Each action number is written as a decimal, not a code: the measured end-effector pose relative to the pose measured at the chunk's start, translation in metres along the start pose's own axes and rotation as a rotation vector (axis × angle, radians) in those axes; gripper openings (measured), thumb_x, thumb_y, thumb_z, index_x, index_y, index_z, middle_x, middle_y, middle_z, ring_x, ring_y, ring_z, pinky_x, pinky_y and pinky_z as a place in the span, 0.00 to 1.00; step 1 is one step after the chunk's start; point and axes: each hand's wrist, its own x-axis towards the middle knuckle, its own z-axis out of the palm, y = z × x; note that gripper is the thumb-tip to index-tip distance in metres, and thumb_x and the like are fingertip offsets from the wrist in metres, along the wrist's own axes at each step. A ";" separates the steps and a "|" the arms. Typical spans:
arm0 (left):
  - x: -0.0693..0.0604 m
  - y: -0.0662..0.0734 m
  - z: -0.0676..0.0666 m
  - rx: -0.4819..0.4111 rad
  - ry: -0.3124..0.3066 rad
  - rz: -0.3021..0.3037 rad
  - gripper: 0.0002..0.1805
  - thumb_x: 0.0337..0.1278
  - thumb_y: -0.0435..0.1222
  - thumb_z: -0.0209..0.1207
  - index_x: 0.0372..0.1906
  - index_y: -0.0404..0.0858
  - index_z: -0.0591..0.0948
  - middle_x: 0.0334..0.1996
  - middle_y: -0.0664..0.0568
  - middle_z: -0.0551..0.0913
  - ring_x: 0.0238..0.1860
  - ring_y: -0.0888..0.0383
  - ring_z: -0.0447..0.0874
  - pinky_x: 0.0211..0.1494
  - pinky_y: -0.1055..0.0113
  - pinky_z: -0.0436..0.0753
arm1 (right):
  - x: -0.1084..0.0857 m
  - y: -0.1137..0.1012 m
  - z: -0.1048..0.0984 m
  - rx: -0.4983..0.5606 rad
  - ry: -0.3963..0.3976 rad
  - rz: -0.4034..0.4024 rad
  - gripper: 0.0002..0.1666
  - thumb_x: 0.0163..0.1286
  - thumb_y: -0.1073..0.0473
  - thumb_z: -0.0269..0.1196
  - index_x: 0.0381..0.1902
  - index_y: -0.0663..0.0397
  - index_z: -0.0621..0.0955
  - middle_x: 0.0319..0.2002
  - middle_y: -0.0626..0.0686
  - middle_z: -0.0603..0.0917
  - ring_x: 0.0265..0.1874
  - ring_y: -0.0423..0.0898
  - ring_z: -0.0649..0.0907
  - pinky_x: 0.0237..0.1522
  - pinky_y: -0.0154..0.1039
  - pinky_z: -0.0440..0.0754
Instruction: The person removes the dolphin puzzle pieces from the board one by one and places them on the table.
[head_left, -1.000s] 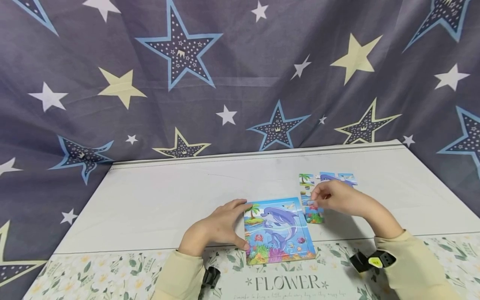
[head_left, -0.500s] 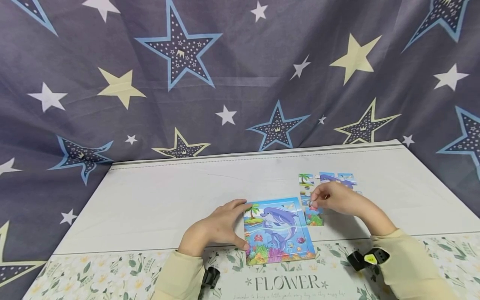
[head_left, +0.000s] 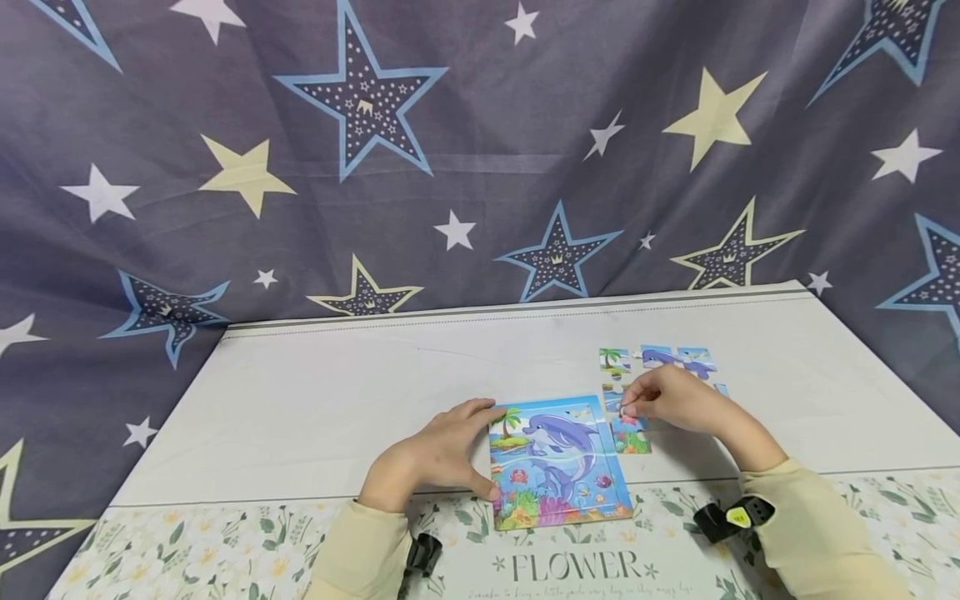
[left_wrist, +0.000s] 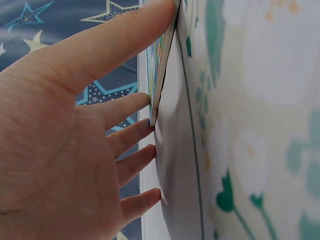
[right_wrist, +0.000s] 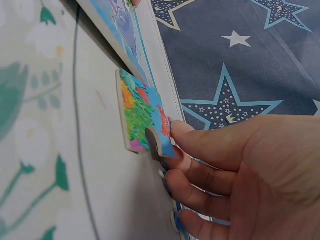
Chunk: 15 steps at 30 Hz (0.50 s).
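Observation:
A square dolphin puzzle board (head_left: 562, 467), its sea picture inside a raised blue border, lies on the table. My left hand (head_left: 438, 452) rests along its left side with fingers spread and straight, thumb at the near corner and index finger at the far one. In the left wrist view the thumb and index finger touch the board's edge (left_wrist: 159, 85). To the right, my right hand (head_left: 675, 402) pinches a puzzle piece (right_wrist: 137, 115) showing coral and a red crab, thumb on its face. The other right fingers are loosely curled, partly hiding pieces behind them.
Beyond the right hand lie loose puzzle pieces: a palm-tree piece (head_left: 614, 359), a dolphin piece (head_left: 657, 356) and others partly covered. A floral mat (head_left: 225, 542) lettered FLOWER covers the near table. Behind the white tabletop (head_left: 375, 375) hangs a starry curtain (head_left: 480, 150).
My right hand has drawn the coral-and-crab piece slightly toward me, away from the piece behind it. The left hand and the board stay in place.

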 end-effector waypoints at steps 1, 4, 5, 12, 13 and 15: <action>0.000 0.000 0.000 0.000 0.000 0.000 0.58 0.35 0.47 0.79 0.75 0.39 0.63 0.76 0.43 0.56 0.75 0.41 0.52 0.74 0.41 0.54 | 0.000 0.000 0.000 -0.002 0.001 0.002 0.05 0.68 0.67 0.63 0.37 0.62 0.86 0.31 0.48 0.86 0.28 0.44 0.80 0.27 0.35 0.76; 0.000 0.000 0.000 0.001 0.000 -0.002 0.58 0.35 0.47 0.79 0.75 0.39 0.63 0.76 0.43 0.56 0.75 0.41 0.52 0.74 0.40 0.54 | 0.000 0.001 0.000 -0.005 0.003 0.007 0.05 0.68 0.67 0.63 0.38 0.62 0.86 0.31 0.48 0.86 0.28 0.44 0.79 0.28 0.35 0.76; 0.000 0.000 0.000 0.001 0.000 -0.002 0.58 0.35 0.47 0.79 0.75 0.39 0.63 0.76 0.43 0.56 0.75 0.41 0.52 0.74 0.41 0.54 | 0.000 0.001 0.000 -0.006 0.003 0.010 0.06 0.69 0.66 0.63 0.38 0.62 0.86 0.31 0.48 0.86 0.28 0.44 0.78 0.28 0.36 0.76; 0.000 0.000 0.000 0.001 0.000 -0.004 0.58 0.35 0.47 0.79 0.75 0.40 0.63 0.76 0.43 0.56 0.75 0.41 0.52 0.74 0.40 0.55 | -0.001 -0.001 -0.001 0.012 0.009 0.028 0.08 0.70 0.62 0.64 0.40 0.63 0.85 0.31 0.50 0.85 0.28 0.45 0.78 0.27 0.38 0.77; 0.000 0.000 0.000 0.003 0.000 -0.004 0.58 0.35 0.47 0.79 0.75 0.40 0.63 0.76 0.43 0.56 0.75 0.41 0.53 0.74 0.40 0.55 | -0.001 -0.002 -0.001 0.015 0.009 0.028 0.08 0.70 0.62 0.64 0.40 0.63 0.85 0.31 0.50 0.85 0.28 0.45 0.78 0.27 0.38 0.77; 0.000 0.000 0.000 0.003 0.001 -0.003 0.58 0.35 0.47 0.79 0.75 0.40 0.63 0.76 0.44 0.56 0.75 0.41 0.53 0.74 0.40 0.55 | -0.001 -0.003 -0.001 0.014 0.014 0.022 0.08 0.69 0.62 0.64 0.40 0.62 0.85 0.31 0.49 0.85 0.28 0.45 0.78 0.27 0.38 0.77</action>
